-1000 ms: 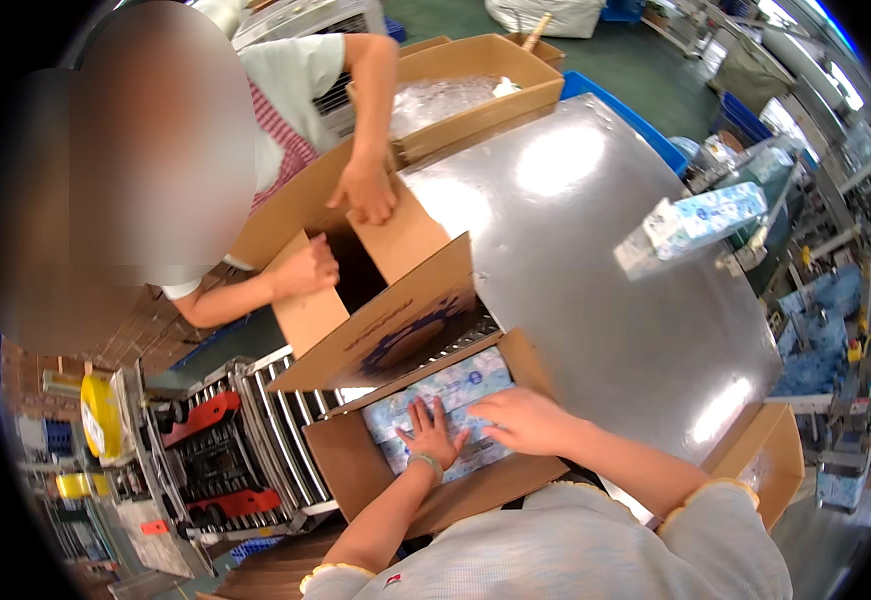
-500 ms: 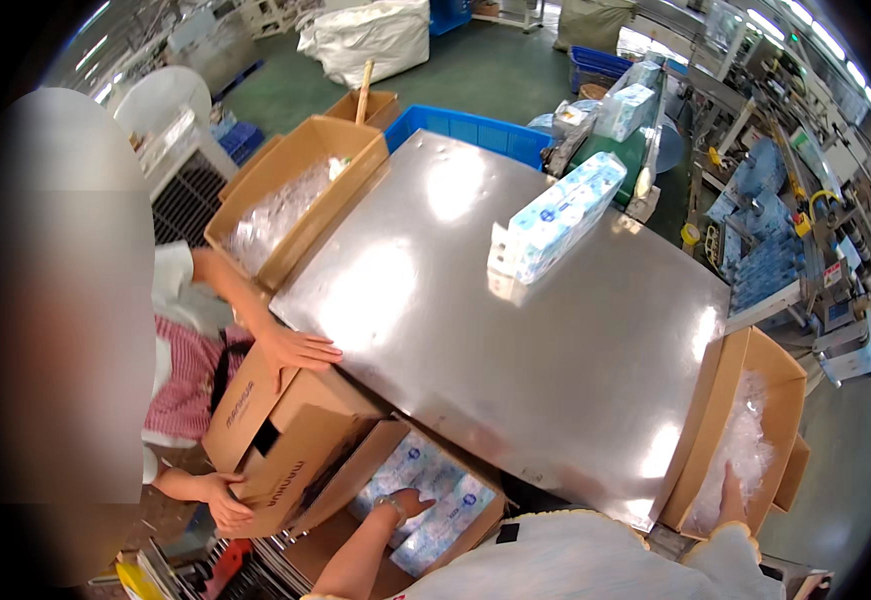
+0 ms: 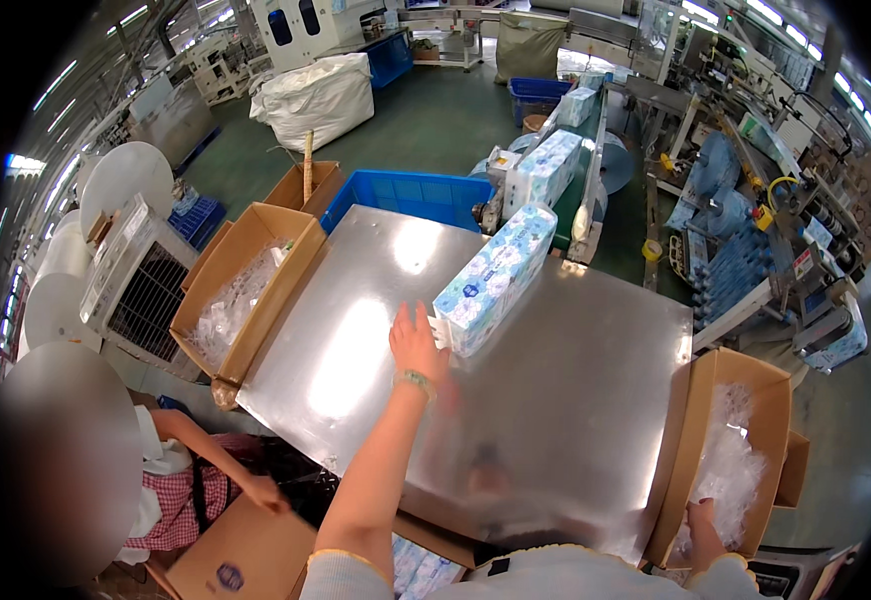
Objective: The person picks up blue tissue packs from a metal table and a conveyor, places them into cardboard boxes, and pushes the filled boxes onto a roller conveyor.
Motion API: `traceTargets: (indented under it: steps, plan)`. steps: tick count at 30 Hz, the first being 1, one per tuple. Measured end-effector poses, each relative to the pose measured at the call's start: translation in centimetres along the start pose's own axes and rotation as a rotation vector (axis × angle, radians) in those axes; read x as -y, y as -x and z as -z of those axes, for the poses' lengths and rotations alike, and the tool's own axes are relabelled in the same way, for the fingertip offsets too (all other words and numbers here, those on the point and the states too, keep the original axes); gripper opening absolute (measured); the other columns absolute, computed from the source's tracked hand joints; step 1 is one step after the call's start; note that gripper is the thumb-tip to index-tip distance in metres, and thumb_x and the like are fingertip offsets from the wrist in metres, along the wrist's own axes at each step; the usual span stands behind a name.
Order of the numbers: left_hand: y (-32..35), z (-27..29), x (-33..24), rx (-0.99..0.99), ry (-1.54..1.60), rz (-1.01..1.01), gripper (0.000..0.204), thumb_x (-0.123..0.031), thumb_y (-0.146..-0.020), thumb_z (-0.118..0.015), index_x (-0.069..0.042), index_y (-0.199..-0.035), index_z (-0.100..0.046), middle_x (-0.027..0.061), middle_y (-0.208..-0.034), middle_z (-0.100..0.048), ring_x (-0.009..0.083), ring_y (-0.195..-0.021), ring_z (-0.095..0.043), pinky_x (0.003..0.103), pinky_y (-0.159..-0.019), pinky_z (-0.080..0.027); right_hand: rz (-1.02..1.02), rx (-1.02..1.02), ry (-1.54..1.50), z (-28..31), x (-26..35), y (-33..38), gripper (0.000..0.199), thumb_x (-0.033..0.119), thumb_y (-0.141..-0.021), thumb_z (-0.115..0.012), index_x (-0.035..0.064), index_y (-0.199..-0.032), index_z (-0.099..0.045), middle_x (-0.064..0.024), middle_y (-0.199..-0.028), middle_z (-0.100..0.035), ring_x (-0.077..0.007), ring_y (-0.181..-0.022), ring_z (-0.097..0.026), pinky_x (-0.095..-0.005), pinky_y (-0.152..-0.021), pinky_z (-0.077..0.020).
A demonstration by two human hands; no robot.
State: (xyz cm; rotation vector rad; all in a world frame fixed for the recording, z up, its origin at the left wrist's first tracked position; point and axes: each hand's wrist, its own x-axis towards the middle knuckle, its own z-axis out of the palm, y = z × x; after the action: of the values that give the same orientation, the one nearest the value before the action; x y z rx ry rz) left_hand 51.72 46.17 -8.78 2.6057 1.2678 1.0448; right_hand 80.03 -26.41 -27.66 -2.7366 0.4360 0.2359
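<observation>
**Open near-right, crowded far side and lower left**

Passable low over the metal table [image 3: 576, 400], from right of the tissue pack [image 3: 501, 275] to the wall of the right carton [image 3: 694, 440]. Also passable along the strip between left hand [image 3: 416, 345] and left carton [image 3: 281, 303]. Blocked mid-table toward the far edge by the pack, with left hand right at its near end. Hemmed in beyond by the blue bin [image 3: 416, 197] and the conveyor [image 3: 573, 187], second pack [image 3: 548, 165] on it. Tight in the right carton: shared by clear film [image 3: 741, 440] and right hand [image 3: 702, 520]. Obstructed lower left by co-worker's hand [image 3: 268, 495], brown carton [image 3: 246, 555] and left forearm [image 3: 371, 490].
</observation>
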Motion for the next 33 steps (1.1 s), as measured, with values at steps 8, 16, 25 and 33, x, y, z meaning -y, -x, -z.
traceTargets:
  steps: [8,16,25,33]
  plan:
    - [6.3,8.4,3.6,0.708,-0.16,-0.051,0.015,-0.023,-0.083,-0.072,-0.008,-0.08,-0.073,0.0104,-0.084,-0.071,0.0362,-0.095,-0.064,0.049,-0.092,-0.048,-0.288,0.057,-0.444,-2.2,-1.6,-1.8,0.011,0.007,-0.077,-0.067,-0.0036,-0.078,-0.066,-0.0132,-0.065,-0.062,-0.0263,-0.051,-0.061,-0.0411,-0.046,-0.047]
    - [9.8,16.4,-3.3,0.431,-0.269,-0.024,0.099,-0.048,-0.074,-0.085,-0.008,-0.152,-0.04,0.0279,-0.134,-0.054,0.0434,-0.121,-0.053,0.058,-0.103,-0.041,-0.176,0.283,0.004,0.2,-2.6,-3.6,0.01,0.007,-0.077,-0.066,-0.001,-0.07,-0.068,-0.013,-0.06,-0.061,-0.0266,-0.052,-0.062,-0.0438,-0.044,-0.0455]
    - [9.5,16.0,2.0,0.506,0.428,0.412,0.113,-0.022,-0.072,-0.09,-0.01,-0.162,-0.023,0.0266,-0.144,-0.048,0.0401,-0.132,-0.051,0.045,-0.107,-0.044,0.591,0.287,0.677,4.4,-3.2,-7.6,0.008,0.0,-0.08,-0.065,-0.0043,-0.085,-0.068,-0.0272,-0.088,-0.07,-0.0384,-0.086,-0.071,-0.0447,-0.075,-0.0549]
    - [15.4,30.9,-0.1,0.008,1.07,0.213,0.105,-0.001,-0.08,-0.081,-0.005,-0.164,-0.018,0.0159,-0.159,-0.037,0.0257,-0.143,-0.041,0.04,-0.118,-0.034,0.713,0.589,-0.441,12.9,27.1,17.1,0.045,-0.012,-0.078,-0.063,0.0021,-0.12,-0.069,-0.0005,-0.085,-0.065,-0.0104,-0.075,-0.063,-0.0267,-0.066,-0.0526]
